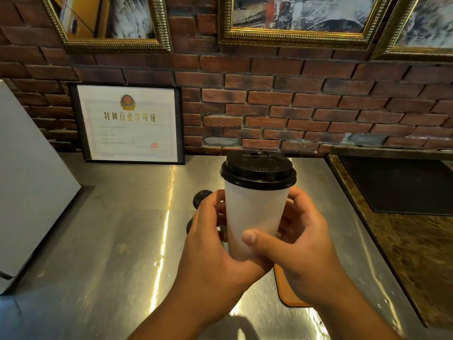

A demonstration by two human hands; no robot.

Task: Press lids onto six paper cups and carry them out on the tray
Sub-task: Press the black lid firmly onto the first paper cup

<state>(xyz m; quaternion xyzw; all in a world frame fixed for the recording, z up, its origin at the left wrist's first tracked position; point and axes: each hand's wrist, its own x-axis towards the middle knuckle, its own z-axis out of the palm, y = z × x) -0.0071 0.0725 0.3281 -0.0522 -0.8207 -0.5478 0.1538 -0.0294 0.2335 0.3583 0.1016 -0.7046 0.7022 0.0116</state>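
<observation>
At centre frame, our left hand and right hand grip one cup, lid on; loose lids behind suggest more remain.

Your left hand and right hand both wrap the white paper cup, black-lidded; right thumb lies across its front.

A white paper cup is upright, gripped low on its wall by the left hand and the right hand. A black domed lid sits level on its rim. Black spare lids show partly behind the left hand. A brown tray, mostly hidden, lies flat under the right hand.
</observation>
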